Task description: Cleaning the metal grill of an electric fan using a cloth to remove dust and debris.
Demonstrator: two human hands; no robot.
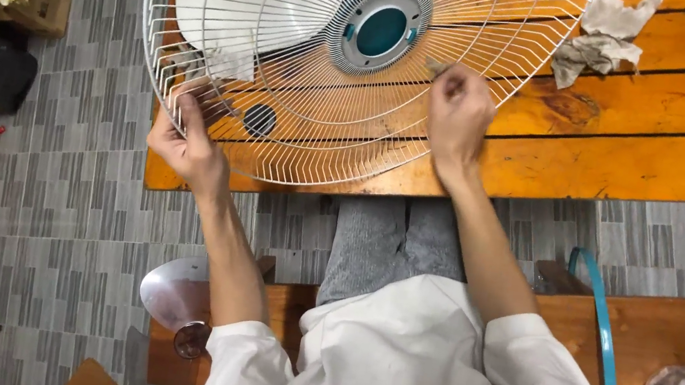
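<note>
Grille (306, 77) of white wire stands tilted on the wooden table (622, 163). Left hand (186, 140) grips its rim; right hand (457, 115) pinches a small rag against the wires. Crumpled cloths (606, 33) lie beyond.

**White wires, orange wood**

The fan grille (306, 77) is white wire with a teal centre ringed in grey. Under it, the table (623, 155) is glossy orange wood — dark-seamed. The floor (67, 195) carries a grey block pattern; the crumpled rag (603, 37) is off-white.

left hand (186, 140) pinching, right hand (457, 115) closed, forearms extended
</note>
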